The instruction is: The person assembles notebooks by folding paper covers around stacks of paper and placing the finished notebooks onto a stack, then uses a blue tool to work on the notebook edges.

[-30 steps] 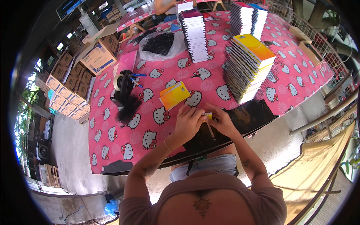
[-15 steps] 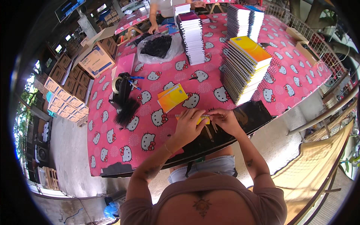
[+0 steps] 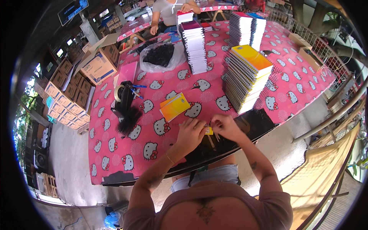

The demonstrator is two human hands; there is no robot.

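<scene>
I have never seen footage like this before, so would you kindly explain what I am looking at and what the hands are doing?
This is one view from a wide fisheye camera worn on a person's head, looking down, so straight edges bend near the rim. There is no machine: the two bare forearms rising from below are the wearer's own. The left hand and right hand meet over a small yellow piece at the near edge of a table with a pink patterned cloth; exactly how it is gripped is too small to tell. Nearby lie a yellow-orange notebook, a tall stack of spiral notebooks, a black tape dispenser and a bag of black items. Another person sits at the far side.
</scene>
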